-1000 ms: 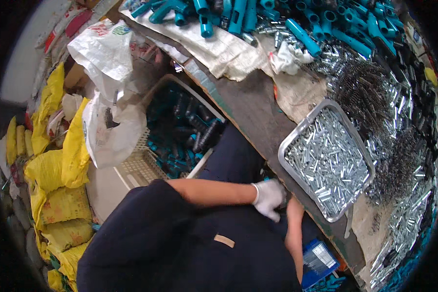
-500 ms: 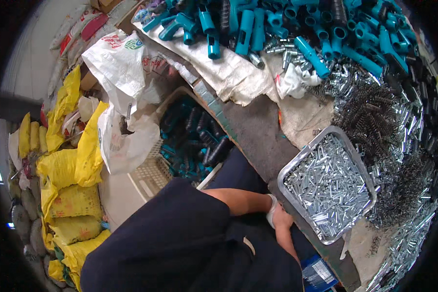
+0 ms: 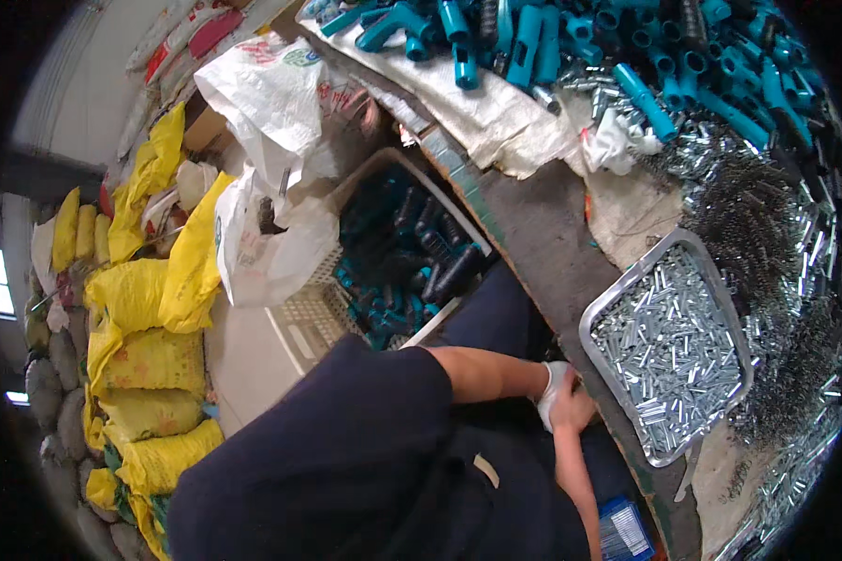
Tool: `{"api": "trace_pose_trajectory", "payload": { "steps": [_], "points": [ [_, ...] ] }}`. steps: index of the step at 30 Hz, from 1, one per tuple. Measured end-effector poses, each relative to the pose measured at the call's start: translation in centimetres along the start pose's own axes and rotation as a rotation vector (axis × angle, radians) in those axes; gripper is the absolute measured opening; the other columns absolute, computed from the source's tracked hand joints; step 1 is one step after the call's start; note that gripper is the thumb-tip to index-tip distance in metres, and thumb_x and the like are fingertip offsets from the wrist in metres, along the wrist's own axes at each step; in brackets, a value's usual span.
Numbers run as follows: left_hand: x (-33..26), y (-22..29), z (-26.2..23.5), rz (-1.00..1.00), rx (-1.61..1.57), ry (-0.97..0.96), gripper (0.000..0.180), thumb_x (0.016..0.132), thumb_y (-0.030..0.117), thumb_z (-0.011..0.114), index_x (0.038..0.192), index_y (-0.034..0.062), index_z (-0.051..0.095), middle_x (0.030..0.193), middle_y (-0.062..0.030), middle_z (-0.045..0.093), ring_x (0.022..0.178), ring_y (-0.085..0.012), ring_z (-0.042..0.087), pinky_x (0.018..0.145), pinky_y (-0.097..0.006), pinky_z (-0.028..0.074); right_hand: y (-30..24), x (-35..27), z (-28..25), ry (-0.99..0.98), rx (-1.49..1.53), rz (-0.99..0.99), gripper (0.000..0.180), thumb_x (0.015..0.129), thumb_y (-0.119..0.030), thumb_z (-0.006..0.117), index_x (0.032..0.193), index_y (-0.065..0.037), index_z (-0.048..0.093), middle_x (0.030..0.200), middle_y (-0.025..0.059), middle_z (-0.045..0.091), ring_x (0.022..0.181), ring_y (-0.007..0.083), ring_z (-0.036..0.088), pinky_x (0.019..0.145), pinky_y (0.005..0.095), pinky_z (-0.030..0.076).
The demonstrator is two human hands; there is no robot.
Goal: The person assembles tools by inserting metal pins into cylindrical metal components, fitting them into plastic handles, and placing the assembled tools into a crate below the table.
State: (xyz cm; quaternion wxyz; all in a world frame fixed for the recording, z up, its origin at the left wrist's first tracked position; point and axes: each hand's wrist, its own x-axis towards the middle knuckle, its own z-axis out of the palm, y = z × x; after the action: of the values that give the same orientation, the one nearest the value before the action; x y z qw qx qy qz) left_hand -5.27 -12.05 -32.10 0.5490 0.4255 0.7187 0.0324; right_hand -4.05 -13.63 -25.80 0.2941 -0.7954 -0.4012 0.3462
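White-gloved left hand (image 3: 554, 391) and bare right hand (image 3: 573, 411), now drawn closer together, are meeting beside the rectangular metal tray (image 3: 601, 316) of silver pins, grip hidden, contents impossible to tell.

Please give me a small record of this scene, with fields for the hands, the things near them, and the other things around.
left hand: wears a white glove, meets the right hand at the bench edge
right hand: bare, closed against the left; whatever it grips is hidden
nearest thing: metal tray full of small shiny metal tubes
bench: teal plastic handles, dark springs
below bench: basket of teal and black parts
floor, left side: yellow sacks
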Motion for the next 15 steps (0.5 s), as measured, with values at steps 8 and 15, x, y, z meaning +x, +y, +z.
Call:
{"api": "trace_pose_trajectory", "payload": {
  "steps": [8,15],
  "points": [
    [1.8,0.0,-0.8,0.106,0.172,-0.122,0.042,0.077,0.036,0.063,0.111,0.0108,0.061,0.111,-0.0132,0.065,0.103,-0.0322,0.060,0.088,-0.039,0.046,-4.7,-0.2,-2.0,-0.011,-0.025,0.100,0.052,0.095,-0.038,0.051,0.120,0.007,0.060,0.126,0.0283,0.057,0.116,0.0425,0.054,0.100,0.0451,0.039],
    [2.7,1.2,-1.3,0.312,0.428,-0.322,0.042,0.076,0.038,0.064,0.107,0.0106,0.063,0.107,-0.0135,0.066,0.100,-0.0324,0.061,0.086,-0.040,0.047,-3.8,0.8,-1.2,-0.173,-0.305,0.402,0.060,0.096,-0.049,0.044,0.109,0.005,0.067,0.113,0.0267,0.064,0.110,0.0412,0.059,0.096,0.0433,0.042]
  ]
}}
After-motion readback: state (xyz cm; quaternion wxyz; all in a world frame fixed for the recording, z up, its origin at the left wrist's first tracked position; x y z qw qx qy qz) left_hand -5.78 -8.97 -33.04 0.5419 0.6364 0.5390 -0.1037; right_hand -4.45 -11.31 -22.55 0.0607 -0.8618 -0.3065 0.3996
